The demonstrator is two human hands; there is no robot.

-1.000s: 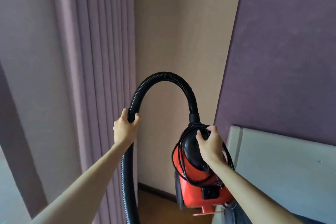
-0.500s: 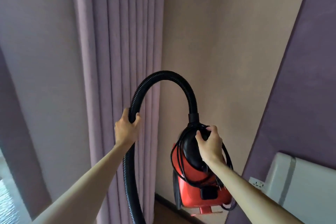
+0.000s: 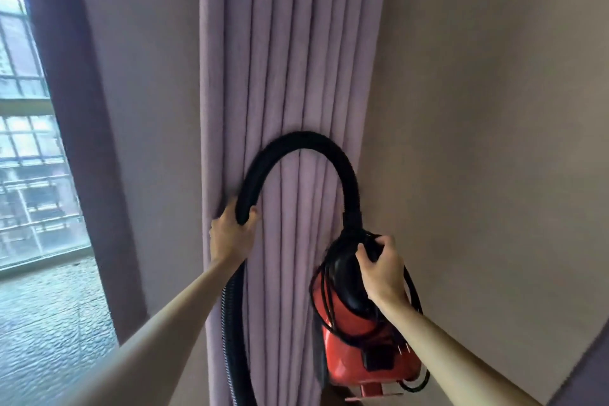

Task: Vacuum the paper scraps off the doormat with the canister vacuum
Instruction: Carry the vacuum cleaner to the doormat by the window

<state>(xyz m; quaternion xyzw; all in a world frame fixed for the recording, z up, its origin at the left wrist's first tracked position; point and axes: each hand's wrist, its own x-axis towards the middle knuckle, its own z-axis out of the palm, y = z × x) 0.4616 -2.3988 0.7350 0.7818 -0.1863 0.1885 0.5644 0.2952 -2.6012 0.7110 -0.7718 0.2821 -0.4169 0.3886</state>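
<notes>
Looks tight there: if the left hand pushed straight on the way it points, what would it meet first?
Probably the pleated curtain just beyond the left hand, which grips the hose; depth is unclear.

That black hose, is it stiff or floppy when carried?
Probably springy rather than limp: the hose holds a smooth arch between the left hand and the vacuum. Below the hand it hangs straight down, so it likely swings freely.

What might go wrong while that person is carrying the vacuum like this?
The cord hangs in loose loops round the red vacuum; one could slip down and trip the person. Only the right hand holds the vacuum, so it might slip. The hose, gripped by the left hand, arches near the curtain and may snag it.
</notes>
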